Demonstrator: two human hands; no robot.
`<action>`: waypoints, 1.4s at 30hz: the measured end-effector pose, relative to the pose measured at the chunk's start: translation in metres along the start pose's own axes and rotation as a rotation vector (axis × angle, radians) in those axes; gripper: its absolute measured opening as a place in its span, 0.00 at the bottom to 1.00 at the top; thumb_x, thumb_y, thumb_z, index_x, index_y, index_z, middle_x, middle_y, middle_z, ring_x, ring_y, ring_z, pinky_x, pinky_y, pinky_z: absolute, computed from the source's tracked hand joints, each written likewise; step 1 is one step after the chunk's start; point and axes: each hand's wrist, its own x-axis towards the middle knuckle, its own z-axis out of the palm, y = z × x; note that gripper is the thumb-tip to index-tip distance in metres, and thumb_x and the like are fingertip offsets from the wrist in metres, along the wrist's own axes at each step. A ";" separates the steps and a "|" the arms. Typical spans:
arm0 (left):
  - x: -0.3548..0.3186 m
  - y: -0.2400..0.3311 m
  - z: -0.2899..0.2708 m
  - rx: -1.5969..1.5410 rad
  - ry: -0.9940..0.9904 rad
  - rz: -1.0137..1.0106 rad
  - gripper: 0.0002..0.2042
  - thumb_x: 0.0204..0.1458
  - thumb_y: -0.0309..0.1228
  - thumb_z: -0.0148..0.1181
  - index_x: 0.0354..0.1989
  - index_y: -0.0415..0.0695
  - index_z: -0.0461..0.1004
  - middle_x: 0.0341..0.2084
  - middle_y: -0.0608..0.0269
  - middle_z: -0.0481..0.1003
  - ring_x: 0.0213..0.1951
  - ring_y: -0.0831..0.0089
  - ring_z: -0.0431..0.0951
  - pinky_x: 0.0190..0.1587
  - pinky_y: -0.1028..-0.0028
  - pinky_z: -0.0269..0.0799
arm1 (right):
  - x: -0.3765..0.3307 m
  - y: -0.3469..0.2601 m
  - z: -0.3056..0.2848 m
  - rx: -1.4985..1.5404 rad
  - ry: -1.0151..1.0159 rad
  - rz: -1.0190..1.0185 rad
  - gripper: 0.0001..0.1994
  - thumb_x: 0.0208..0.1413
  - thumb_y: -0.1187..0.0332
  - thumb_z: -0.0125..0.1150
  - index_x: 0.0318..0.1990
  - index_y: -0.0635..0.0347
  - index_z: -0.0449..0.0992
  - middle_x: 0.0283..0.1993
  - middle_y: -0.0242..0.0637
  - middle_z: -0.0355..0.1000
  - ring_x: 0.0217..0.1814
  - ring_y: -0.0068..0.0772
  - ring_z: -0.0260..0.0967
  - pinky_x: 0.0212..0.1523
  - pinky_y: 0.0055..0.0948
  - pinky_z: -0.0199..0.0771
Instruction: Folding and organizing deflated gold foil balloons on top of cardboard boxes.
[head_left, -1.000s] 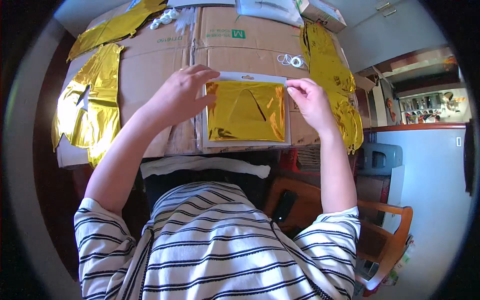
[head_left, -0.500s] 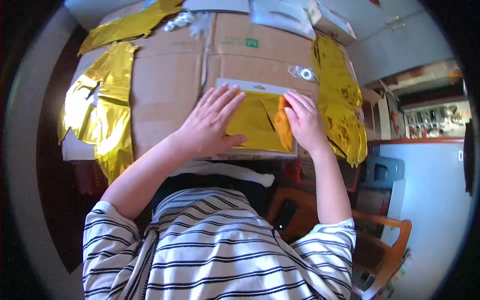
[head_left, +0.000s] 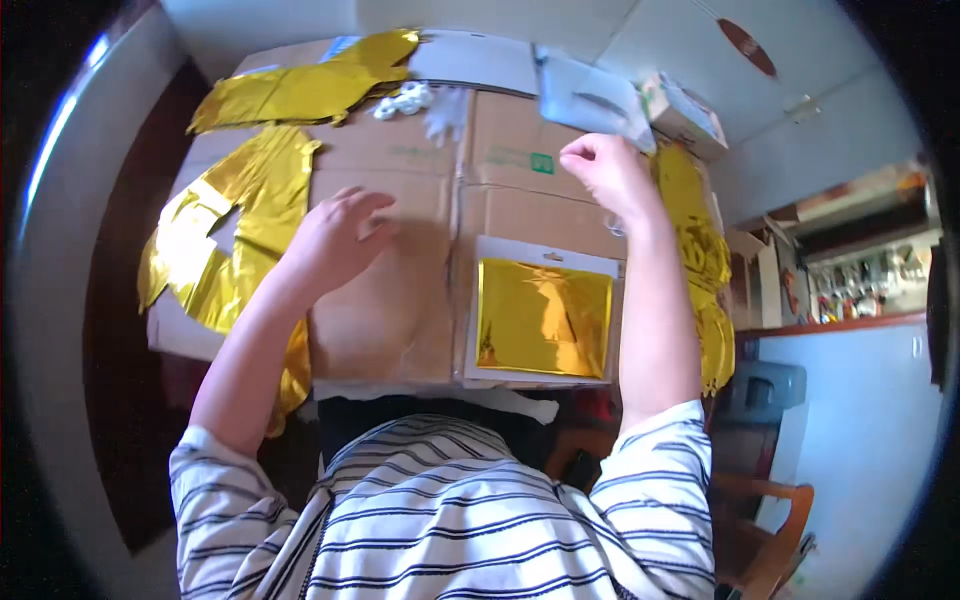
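A flat packet of gold foil on a white hang-hole card [head_left: 545,312] lies at the near right of the cardboard-covered table, both hands off it. My left hand [head_left: 345,235] hovers over the cardboard left of the packet, open, its fingers loosely bent and apart. Beyond the packet my right hand [head_left: 612,175] is raised, thumb and fingertips pinched together. Whatever they may hold is too small to make out. Partly behind my right wrist is a small white ring of thread or ribbon [head_left: 614,226].
Crumpled gold foil pieces lie at the left [head_left: 270,190], far left [head_left: 300,95] and right [head_left: 690,240] of the cardboard [head_left: 385,310]. Small white rolls [head_left: 405,100], a clear plastic bag [head_left: 590,95] and a box [head_left: 685,108] stand along the back. A wooden chair [head_left: 795,515] is at the lower right.
Both hands have lifted off the gold packet. The left moved left over the bare cardboard; the right moved up and away, its fingers now pinched. The view has shifted, so the table sits lower.
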 end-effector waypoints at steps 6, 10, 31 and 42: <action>-0.027 0.033 0.012 -0.178 -0.074 0.316 0.16 0.51 0.28 0.66 0.48 0.39 0.77 0.44 0.51 0.79 0.47 0.53 0.80 0.50 0.60 0.75 | -0.016 0.094 -0.074 -0.303 -0.248 0.249 0.17 0.50 0.75 0.69 0.50 0.62 0.80 0.44 0.45 0.80 0.46 0.38 0.78 0.49 0.35 0.78; -0.032 0.070 0.029 -0.185 -0.069 0.549 0.16 0.47 0.27 0.68 0.45 0.39 0.77 0.44 0.53 0.78 0.46 0.55 0.79 0.51 0.59 0.74 | -0.038 0.124 -0.060 -0.301 -0.166 0.183 0.24 0.50 0.78 0.67 0.57 0.60 0.76 0.47 0.45 0.78 0.50 0.40 0.77 0.54 0.35 0.76; -0.046 0.103 0.056 -0.173 -0.048 0.587 0.16 0.48 0.27 0.68 0.46 0.41 0.77 0.44 0.55 0.77 0.46 0.56 0.78 0.52 0.59 0.73 | -0.057 0.093 0.005 -0.236 -0.049 -0.052 0.24 0.54 0.72 0.63 0.60 0.64 0.71 0.50 0.51 0.77 0.43 0.45 0.79 0.48 0.37 0.79; -0.052 0.093 0.060 -0.178 -0.026 0.555 0.16 0.49 0.28 0.68 0.47 0.42 0.77 0.46 0.56 0.76 0.47 0.57 0.78 0.52 0.59 0.73 | -0.043 0.091 -0.004 -0.250 0.075 0.076 0.12 0.52 0.69 0.66 0.43 0.62 0.82 0.41 0.47 0.80 0.43 0.47 0.78 0.48 0.38 0.77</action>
